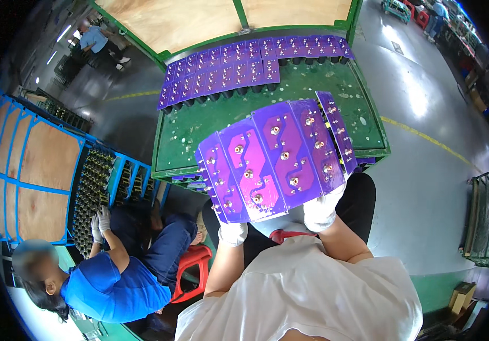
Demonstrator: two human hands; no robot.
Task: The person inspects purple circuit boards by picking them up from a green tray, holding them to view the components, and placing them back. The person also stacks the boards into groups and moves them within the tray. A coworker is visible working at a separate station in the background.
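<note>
Both my hands wear white gloves. Between them is a row of several purple circuit boards (256,128), side by side and tilted toward me, with metal terminals standing up from their faces. My left hand (233,233) grips the row at its near left corner. At the near right edge, my right hand (320,211) is closed on it; the boards hide the fingertips of both hands. A narrower purple board (335,128) stands at the right end of the row, with a gap along its side. What lies under the held boards is hidden.
Beyond, a green rack shelf (239,113) carries rows of purple boards (210,74) on dark cylindrical parts. At left, a seated co-worker in blue (114,287) handles parts on a blue rack (17,182). A red stool (193,270) stands between us. A metal rack (486,219) is far right.
</note>
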